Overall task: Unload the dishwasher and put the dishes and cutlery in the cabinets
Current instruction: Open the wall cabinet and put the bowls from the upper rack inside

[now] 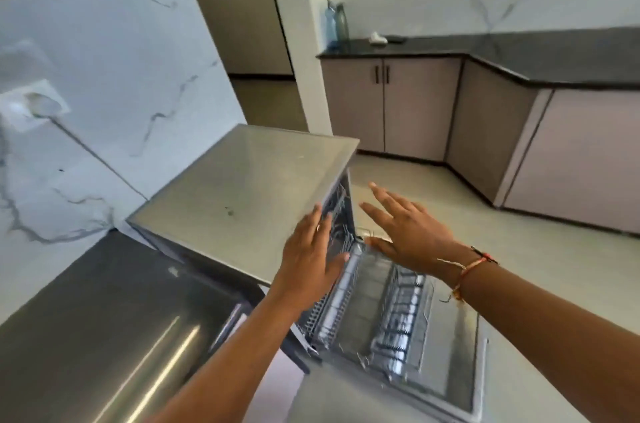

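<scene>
Dishwasher (242,190): centre of view, door (446,384) dropped open toward 5 o'clock.
Rack (391,311): lies out over the door; contents too blurred to tell.
Left hand (308,259): fingers straight, close together, at the dishwasher's top front edge; contact unclear.
Right hand (405,232): fingers spread, holding nothing, at 3 o'clock of the left hand.
Cabinets (384,103): 1 o'clock, closed.

Dishwasher (242,180) standing right of steel counter (104,318); rack (398,311) sitting over lowered door (460,381); bottles (336,24) standing on countertop (519,48) behind.

Two bottles (335,24) standing at left end of dark countertop (519,48), upper centre of frame. Small white object (377,38) lying near them. Wall socket (33,103) sitting mid-left on marbled wall (121,58).
</scene>
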The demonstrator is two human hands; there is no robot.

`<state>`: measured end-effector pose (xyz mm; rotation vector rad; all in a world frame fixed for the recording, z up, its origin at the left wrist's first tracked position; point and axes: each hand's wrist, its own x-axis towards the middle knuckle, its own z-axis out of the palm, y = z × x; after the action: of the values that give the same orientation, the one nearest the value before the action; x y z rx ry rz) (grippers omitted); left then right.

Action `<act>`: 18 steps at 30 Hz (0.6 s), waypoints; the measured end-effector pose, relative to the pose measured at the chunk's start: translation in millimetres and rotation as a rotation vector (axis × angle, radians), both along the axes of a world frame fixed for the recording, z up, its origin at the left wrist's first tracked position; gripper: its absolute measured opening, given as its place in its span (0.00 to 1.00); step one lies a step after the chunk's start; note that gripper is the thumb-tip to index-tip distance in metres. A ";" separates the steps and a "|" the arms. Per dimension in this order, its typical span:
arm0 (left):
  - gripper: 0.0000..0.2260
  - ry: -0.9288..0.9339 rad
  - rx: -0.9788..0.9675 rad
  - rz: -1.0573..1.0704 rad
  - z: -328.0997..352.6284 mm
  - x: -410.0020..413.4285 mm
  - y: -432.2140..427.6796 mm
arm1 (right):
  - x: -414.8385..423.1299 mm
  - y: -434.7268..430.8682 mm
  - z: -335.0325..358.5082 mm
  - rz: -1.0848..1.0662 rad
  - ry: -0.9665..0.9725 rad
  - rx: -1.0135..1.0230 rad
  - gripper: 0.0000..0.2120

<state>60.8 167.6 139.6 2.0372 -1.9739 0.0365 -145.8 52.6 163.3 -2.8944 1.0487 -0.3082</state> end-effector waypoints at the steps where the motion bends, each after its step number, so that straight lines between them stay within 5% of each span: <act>1: 0.34 0.038 0.086 -0.009 -21.2 -10.8 -3.9 | -17.9 -4.1 -25.2 -0.060 0.033 0.103 0.34; 9: 0.36 0.221 0.549 0.270 -135.7 -75.1 -15.4 | -111.0 -14.6 -149.0 -0.191 0.153 0.575 0.36; 18: 0.39 0.258 0.654 0.538 -176.7 -60.1 -57.1 | -77.8 -42.5 -182.6 -0.107 0.057 0.726 0.33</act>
<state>0.7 110.5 -37.1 2.7420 -1.3283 -0.8050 -223.7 10.1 -19.3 -2.2110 1.0448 0.1352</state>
